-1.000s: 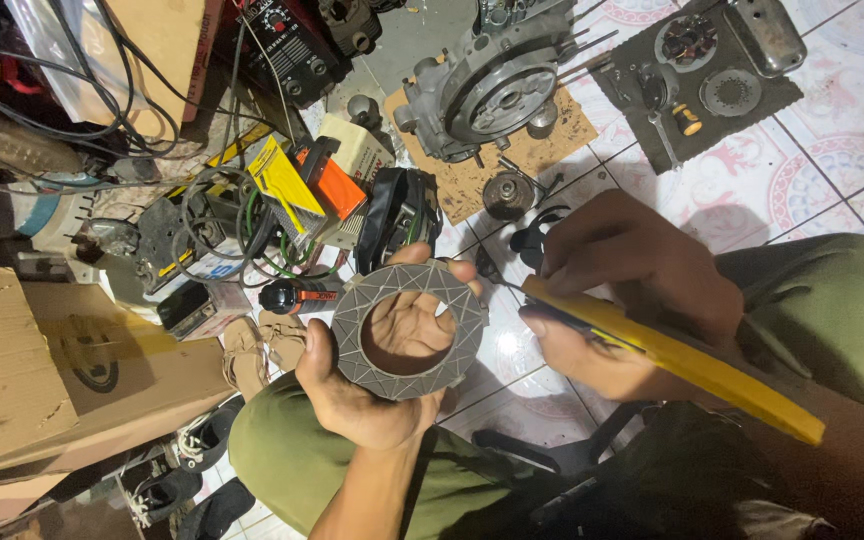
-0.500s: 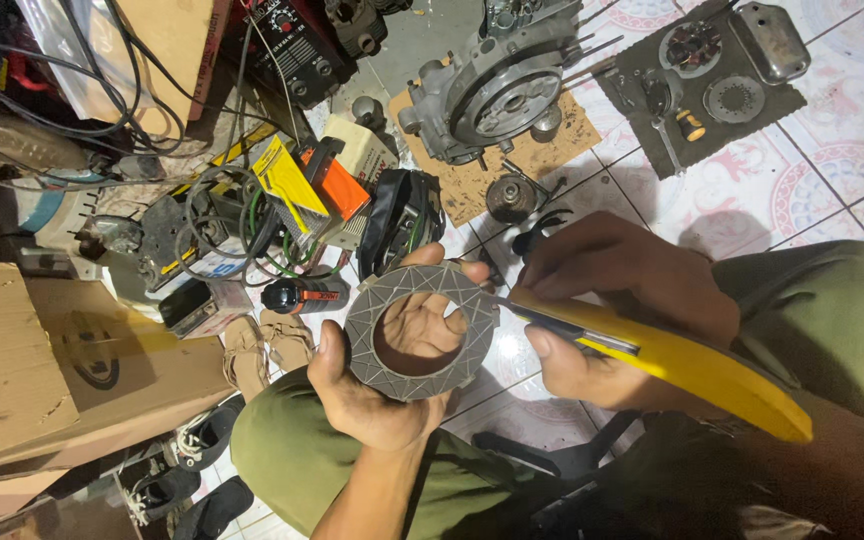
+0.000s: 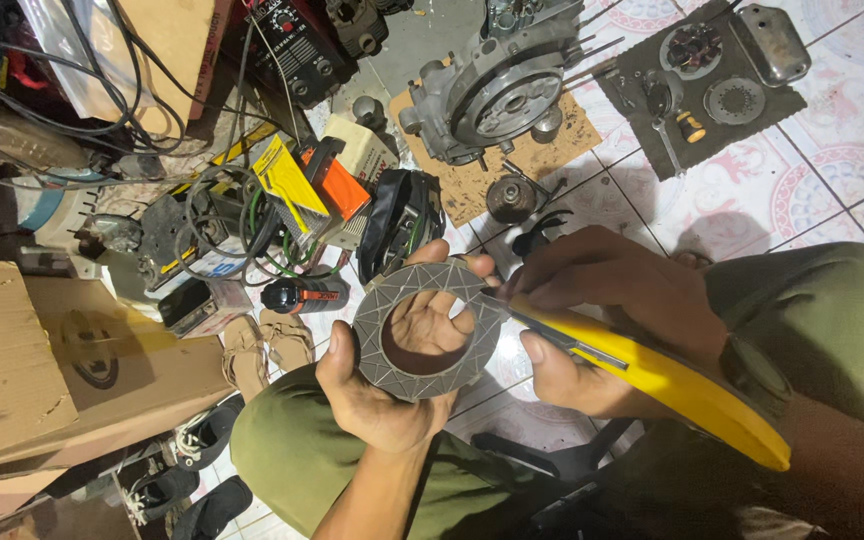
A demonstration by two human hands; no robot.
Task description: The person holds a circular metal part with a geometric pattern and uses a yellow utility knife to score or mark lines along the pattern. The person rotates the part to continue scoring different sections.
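Brown cardboard box (image 3: 62, 370) at left; yellow package (image 3: 287, 185), orange package (image 3: 337, 185) among cables.

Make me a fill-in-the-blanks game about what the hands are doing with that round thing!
1. The left hand holds a flat grey ____ with a big hole in its middle.
2. The right hand holds a cutter knife with a ____ handle.
3. The knife's tip meets the ring's ____ edge.

Missing words: ring; yellow; outer
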